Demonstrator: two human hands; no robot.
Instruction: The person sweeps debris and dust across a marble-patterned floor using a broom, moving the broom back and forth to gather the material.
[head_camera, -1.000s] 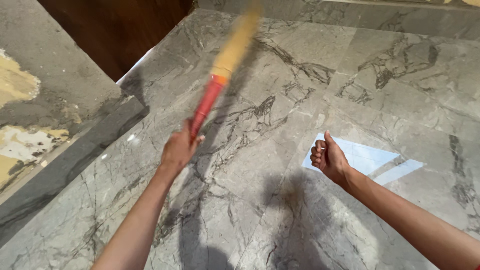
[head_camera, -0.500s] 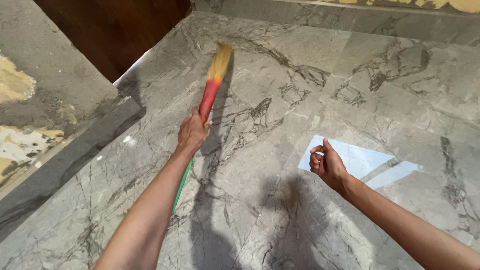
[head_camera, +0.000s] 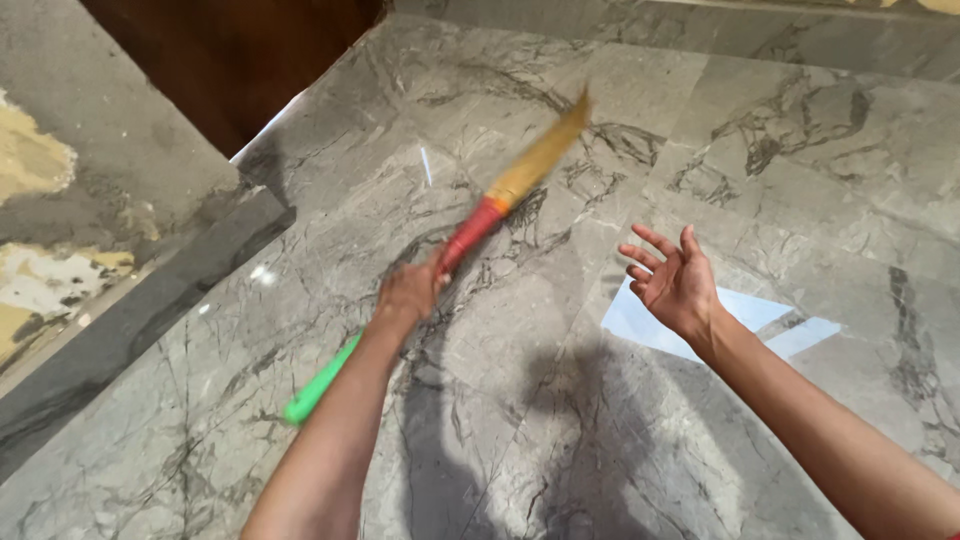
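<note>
My left hand (head_camera: 408, 292) grips a broom (head_camera: 478, 226) near the middle of its stick. The broom has a green lower handle, a red and orange wrapped section and straw-coloured bristles, blurred with motion, pointing up and to the right over the grey marble floor (head_camera: 560, 420). My right hand (head_camera: 676, 282) is open, palm up with fingers spread, to the right of the broom and not touching it.
A dark wooden door (head_camera: 225, 60) stands at the upper left. A rough, patchy wall with a dark grey skirting strip (head_camera: 120, 320) runs along the left. A bright patch of reflected light (head_camera: 720, 320) lies on the floor behind my right hand.
The broom head has swung to the right and now tilts that way. My right hand has gone from a closed fist to open fingers.
</note>
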